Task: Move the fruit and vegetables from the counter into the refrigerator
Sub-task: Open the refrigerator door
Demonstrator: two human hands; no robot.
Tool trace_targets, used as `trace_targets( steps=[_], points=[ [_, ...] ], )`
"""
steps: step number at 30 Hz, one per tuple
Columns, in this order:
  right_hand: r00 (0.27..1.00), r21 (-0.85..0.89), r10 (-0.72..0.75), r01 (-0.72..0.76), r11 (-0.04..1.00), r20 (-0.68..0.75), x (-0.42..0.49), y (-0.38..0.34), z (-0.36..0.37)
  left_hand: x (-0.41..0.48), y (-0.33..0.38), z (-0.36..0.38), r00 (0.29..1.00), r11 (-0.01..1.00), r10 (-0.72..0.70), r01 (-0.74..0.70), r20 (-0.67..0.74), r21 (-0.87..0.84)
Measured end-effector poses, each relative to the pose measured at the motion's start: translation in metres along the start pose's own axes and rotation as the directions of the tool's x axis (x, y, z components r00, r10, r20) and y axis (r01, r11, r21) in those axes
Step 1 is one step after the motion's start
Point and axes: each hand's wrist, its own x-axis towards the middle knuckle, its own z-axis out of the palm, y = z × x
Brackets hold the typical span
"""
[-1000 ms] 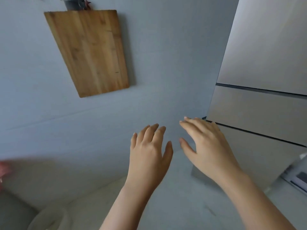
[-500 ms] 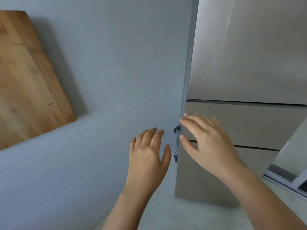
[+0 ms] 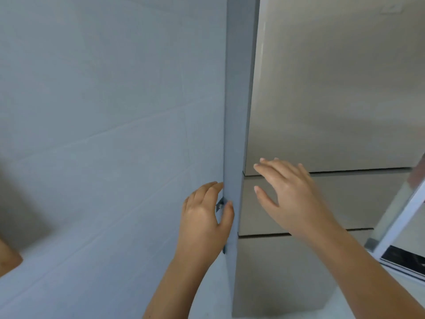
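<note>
The refrigerator (image 3: 333, 100) fills the right half of the view, with beige-grey closed door panels and a grey side wall facing left. My left hand (image 3: 204, 217) is at the fridge's left front corner, its fingertips reaching behind the grey side edge and its thumb touching the front of that edge. My right hand (image 3: 292, 194) hovers with fingers spread and straight in front of the seam between the upper door and the middle drawer panel. It holds nothing. No fruit or vegetables are in view.
A pale tiled wall (image 3: 103, 134) fills the left half. A corner of a wooden cutting board (image 3: 8, 256) shows at the left edge. A white-framed appliance or door (image 3: 402, 249) stands at the lower right. The white counter (image 3: 207, 302) lies below.
The view has swung right, so the cutting board slid out to the left and the fridge came to the centre. My left hand reached the fridge's side edge; my right hand moved in front of the doors.
</note>
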Motion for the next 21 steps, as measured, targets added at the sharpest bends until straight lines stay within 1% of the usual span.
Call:
trace_targets(
  steps=[3, 8, 12, 15, 21],
  points=[
    [1.000, 0.005, 0.030, -0.030, 1.000, -0.008, 0.015, 0.020, 0.016, 0.034, -0.002, 0.019, 0.997, 0.991, -0.049, 0.056, 0.059, -0.121],
    [0.998, 0.013, 0.050, -0.049, 0.999, -0.041, 0.046, 0.055, 0.036, 0.087, -0.002, 0.054, 0.994, 0.962, -0.076, 0.095, 0.082, -0.254],
    [0.996, 0.005, 0.052, -0.051, 0.999, -0.072, 0.071, 0.082, 0.050, 0.133, 0.002, 0.084, 0.995, 0.947, -0.067, 0.085, 0.068, -0.309],
    [0.994, 0.020, 0.053, -0.051, 0.998, -0.098, 0.088, 0.102, 0.059, 0.164, 0.004, 0.106, 0.997, 0.935, -0.068, 0.074, 0.030, -0.346],
    [0.992, 0.048, 0.047, -0.041, 0.998, -0.116, 0.108, 0.121, 0.076, 0.198, -0.002, 0.131, 0.993, 0.870, -0.116, 0.091, -0.022, -0.485]
  ],
)
